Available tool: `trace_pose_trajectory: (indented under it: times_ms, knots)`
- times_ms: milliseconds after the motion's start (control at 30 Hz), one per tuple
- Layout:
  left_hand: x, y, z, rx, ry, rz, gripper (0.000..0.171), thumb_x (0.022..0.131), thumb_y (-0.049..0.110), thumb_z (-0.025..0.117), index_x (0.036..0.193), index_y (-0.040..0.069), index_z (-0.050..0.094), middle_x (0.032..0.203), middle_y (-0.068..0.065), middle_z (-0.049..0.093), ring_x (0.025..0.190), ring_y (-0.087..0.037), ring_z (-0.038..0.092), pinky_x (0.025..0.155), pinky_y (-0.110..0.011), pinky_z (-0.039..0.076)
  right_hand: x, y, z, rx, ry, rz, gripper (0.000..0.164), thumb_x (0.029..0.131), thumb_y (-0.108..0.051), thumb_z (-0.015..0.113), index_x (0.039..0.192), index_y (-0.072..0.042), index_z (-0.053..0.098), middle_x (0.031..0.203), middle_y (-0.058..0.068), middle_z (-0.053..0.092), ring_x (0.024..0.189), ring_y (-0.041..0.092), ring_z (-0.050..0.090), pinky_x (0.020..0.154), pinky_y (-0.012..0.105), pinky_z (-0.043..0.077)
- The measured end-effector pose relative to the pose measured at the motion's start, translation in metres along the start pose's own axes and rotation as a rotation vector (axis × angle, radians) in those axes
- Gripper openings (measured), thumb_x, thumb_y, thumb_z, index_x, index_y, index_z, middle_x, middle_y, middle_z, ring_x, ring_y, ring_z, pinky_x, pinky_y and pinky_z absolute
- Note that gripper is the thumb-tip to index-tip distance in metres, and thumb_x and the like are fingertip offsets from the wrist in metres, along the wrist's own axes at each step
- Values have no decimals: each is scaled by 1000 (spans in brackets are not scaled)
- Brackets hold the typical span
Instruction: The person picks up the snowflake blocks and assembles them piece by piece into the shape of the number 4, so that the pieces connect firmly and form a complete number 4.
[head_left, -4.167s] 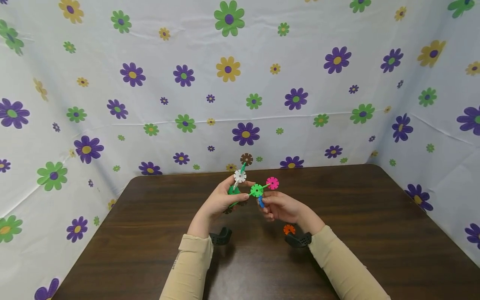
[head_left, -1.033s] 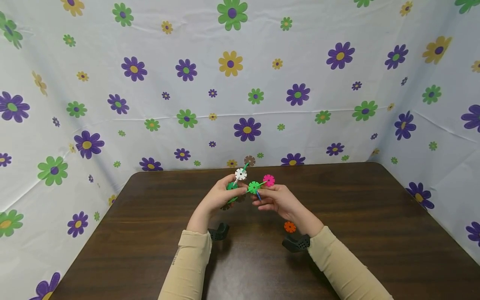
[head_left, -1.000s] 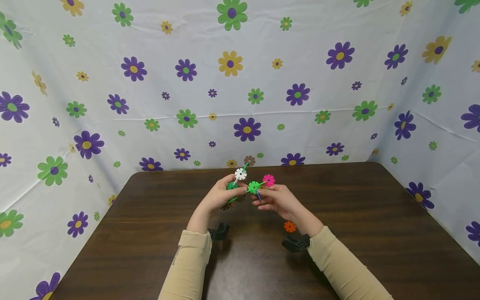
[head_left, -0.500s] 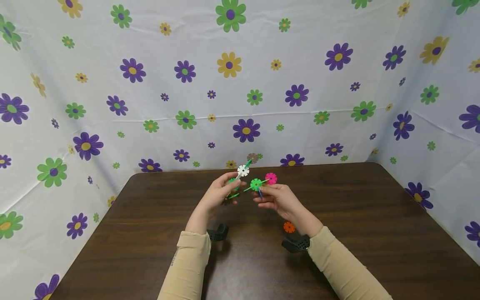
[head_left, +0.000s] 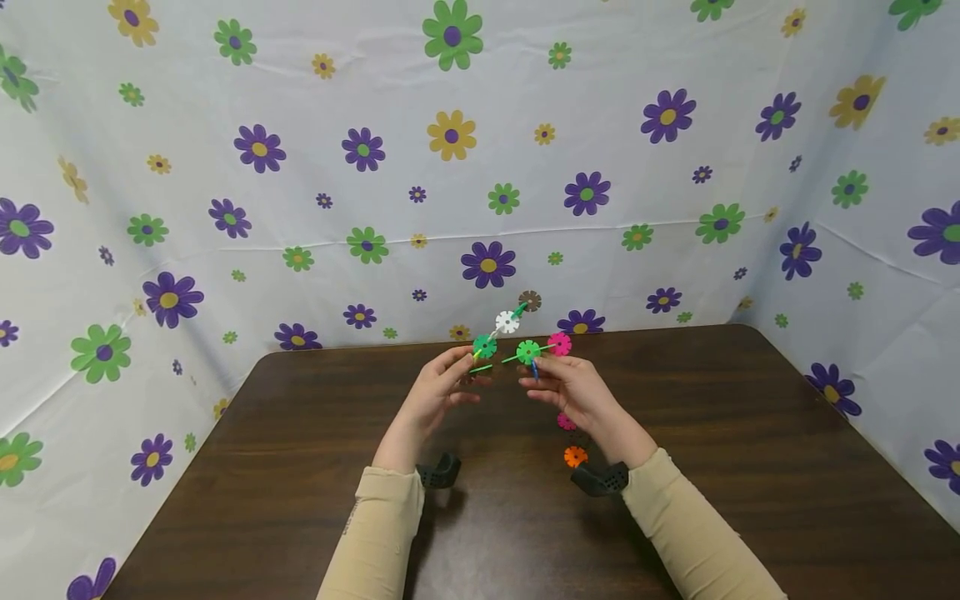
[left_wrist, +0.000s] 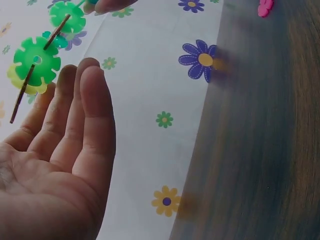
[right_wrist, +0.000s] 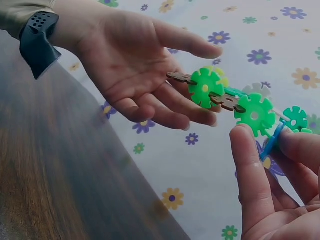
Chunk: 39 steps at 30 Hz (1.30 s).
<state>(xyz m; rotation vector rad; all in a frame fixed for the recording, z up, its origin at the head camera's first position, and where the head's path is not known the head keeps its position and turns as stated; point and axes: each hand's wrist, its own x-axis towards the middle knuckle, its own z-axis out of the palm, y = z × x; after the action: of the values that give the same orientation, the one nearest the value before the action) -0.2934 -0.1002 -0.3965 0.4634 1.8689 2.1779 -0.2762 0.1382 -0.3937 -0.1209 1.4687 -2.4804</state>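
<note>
Your right hand [head_left: 581,393] is doing all the gripping here, thumb and fingers pinching the blue disc [right_wrist: 270,144] right under the bright green disc [head_left: 522,352]. Your left hand [head_left: 437,393] isn't holding anything: fingers pretty straight, just beside the left part of the disc chain [right_wrist: 227,101]. Can't tell if a fingertip brushes it.

The chain is up in the air between your hands, over the far side of the table [head_left: 480,533], with the white disc [head_left: 502,323] and a brown disc [head_left: 525,302] sticking out farthest. One pinch point for that much plastic is a bit sketchy imo, those slot joints could twist. I'd turn it slowly and slip your left fingers flat under the free end. If you press on a joint, pinch right next to it and push square. Orange disc [head_left: 571,456] is on the near side by your right wrist, so mind your sleeve.
</note>
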Motion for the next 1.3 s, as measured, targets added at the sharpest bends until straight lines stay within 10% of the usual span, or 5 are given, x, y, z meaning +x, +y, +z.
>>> trace_pose_trajectory:
  times_ms: [300,600,867,1300]
  knots:
    - [2,-7,2,48,-8,-33,42,101,30,53,131,1,53,120,-13,60,104,-32,63,80,-44,53,0,-3,-3,14,1,11,22,100,-6,53,90,-7,74,89,11,73,77,20,71,68,30,56]
    - [1,-1,6,71,143,-10,31,97,23,61,114,-2,63,100,-10,66,93,-31,63,80,-54,51,2,-2,-4,-27,-3,33,25,100,-4,53,87,-8,74,80,9,71,74,18,71,67,30,56]
    - [3,-1,7,139,139,-38,31,95,21,64,114,-4,65,86,-4,68,73,-18,60,61,-31,50,4,3,-4,-18,9,45,21,99,-5,54,90,-7,73,86,12,72,73,19,71,67,30,57]
    - [3,-4,9,57,226,-46,30,96,23,64,111,-3,61,87,-3,66,75,-20,65,57,-29,51,6,11,1,-3,61,27,20,98,-7,56,91,-8,74,95,17,72,76,19,71,68,32,57]
